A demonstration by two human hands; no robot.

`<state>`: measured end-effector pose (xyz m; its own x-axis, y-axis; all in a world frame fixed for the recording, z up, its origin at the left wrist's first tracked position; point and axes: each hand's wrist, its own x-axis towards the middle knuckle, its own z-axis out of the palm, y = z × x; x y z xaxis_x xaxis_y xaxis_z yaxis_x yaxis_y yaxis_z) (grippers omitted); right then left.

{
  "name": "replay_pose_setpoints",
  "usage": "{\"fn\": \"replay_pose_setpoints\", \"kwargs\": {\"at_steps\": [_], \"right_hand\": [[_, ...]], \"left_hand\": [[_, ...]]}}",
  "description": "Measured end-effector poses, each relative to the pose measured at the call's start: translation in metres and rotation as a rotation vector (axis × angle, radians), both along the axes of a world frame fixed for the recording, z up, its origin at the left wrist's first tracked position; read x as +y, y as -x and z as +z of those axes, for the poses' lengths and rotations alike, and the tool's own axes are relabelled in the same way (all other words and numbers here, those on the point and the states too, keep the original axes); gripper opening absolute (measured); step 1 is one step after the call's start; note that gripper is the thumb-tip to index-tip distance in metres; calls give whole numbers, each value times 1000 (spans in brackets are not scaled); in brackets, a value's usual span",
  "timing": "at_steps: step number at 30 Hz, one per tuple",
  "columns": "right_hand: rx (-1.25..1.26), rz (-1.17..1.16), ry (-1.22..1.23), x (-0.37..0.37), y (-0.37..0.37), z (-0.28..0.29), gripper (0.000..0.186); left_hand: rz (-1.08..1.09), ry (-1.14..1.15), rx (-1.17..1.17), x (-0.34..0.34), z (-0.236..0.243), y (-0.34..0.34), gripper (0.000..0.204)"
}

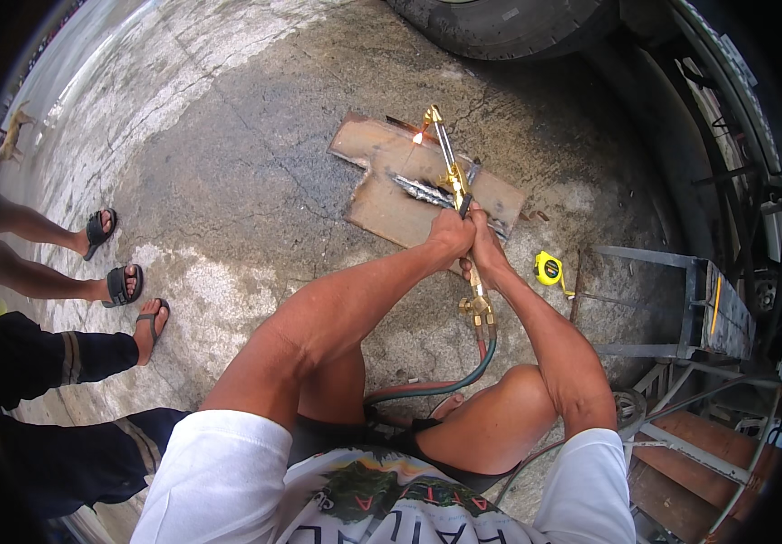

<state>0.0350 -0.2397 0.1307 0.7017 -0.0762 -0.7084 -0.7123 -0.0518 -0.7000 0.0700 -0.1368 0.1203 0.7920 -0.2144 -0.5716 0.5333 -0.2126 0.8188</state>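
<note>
Both my hands are closed round a brass cutting torch, close together. My left hand grips from the left, and my right hand is wrapped on the right side; the fingers partly hide each other. The torch head points away from me, with a bright flame at its tip near the far edge of a rusty, notched steel plate on the concrete. A silvery, rough metal strip lies across the plate, partly under the torch. Red and green hoses run from the torch's brass valve end past my legs.
A yellow tape measure lies right of the plate. Beside it stands a metal frame, with a wheeled cart nearer. A large tyre is at the far side. Two people's legs stand at left, and an animal is beyond.
</note>
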Motion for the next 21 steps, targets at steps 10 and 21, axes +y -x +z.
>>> {"fn": "replay_pose_setpoints", "kwargs": {"at_steps": [10,21], "right_hand": [[-5,0,15,0,0,2,67],[-17,4,3,0,0,1,63]], "left_hand": [[-1,-11,-8,-1,0,1,39],[-12,10,12,0,4,0,43]]}}
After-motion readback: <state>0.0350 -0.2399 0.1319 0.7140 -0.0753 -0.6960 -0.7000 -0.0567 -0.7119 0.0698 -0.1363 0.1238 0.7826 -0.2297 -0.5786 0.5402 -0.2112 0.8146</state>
